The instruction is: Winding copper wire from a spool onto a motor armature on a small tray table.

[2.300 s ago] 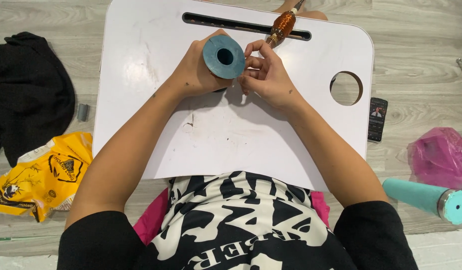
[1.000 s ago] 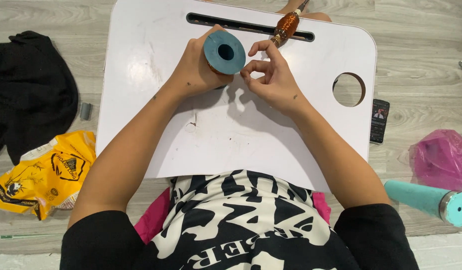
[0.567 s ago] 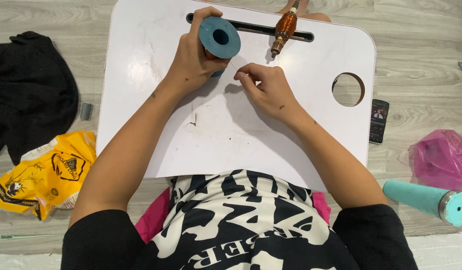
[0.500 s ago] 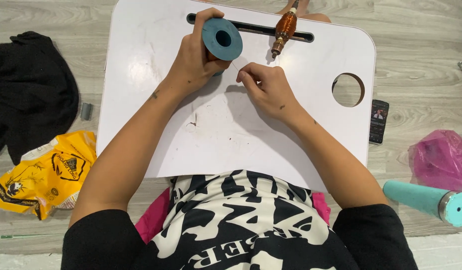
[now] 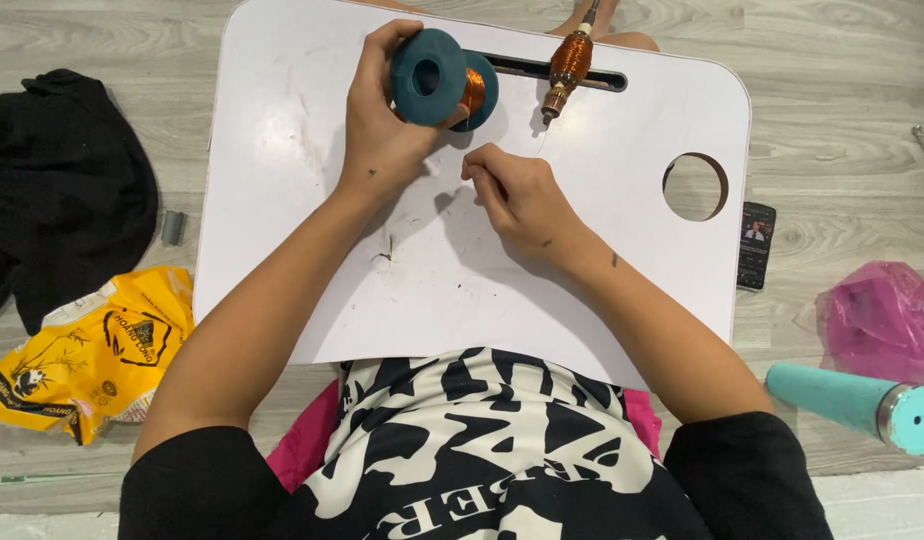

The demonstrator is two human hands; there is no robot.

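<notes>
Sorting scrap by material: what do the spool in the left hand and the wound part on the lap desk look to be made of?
Spool: matte teal flanges, probably plastic, holding shiny orange wire, likely enamelled copper. Wound part: the same glossy copper-coloured winding, with a brassy, metallic-looking lower end. Lap desk: smooth white board, scuffed; plastic or laminate, hard to tell which.

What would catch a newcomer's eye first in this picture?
The left hand lifts a teal spool of copper wire over the far edge of the white lap desk. Beside it the right hand pinches something fine, near a copper-wound armature. A yellow bag lies on the floor, left.
</notes>
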